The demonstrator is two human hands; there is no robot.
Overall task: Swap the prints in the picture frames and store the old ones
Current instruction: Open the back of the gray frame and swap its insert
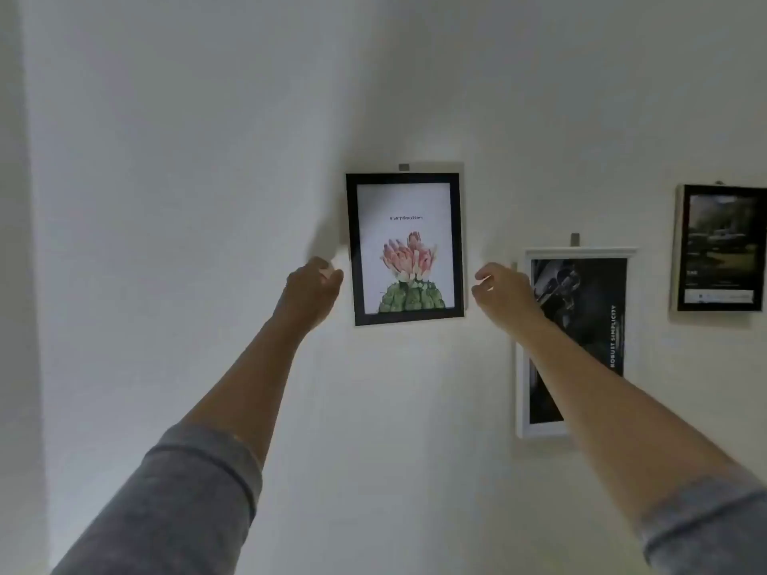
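The left fingers [335, 276] are curled and hold nothing. They are blurred and seen from behind, so I cannot tell how tightly they close. The right fingers [477, 293] are bent in a loose C, thumb above and apart from them, pinching nothing.

The left hand [313, 286] is raised just beside the left edge of the black frame [458, 242], and the right hand [504, 290] just beside its right edge. A thin strip of wall [186, 201] shows between each hand and the frame. Both forearms reach up from grey sleeves [186, 504] at the bottom corners.

The black frame hangs upright on the white wall from a small grey hook [404, 166] at its top. It holds the cactus print [404, 251]: a green cactus with a pink flower on white, with 1 line of small text above it.

To the right and lower hangs a white frame [522, 388] under its own hook. Its dark print [589, 300] bears the words "ROBUST SIMPLICITY" down one side, and the right forearm crosses in front of its lower part. A 3rd frame [722, 246], dark with a pale side, hangs at the far right, cut by the picture's edge.
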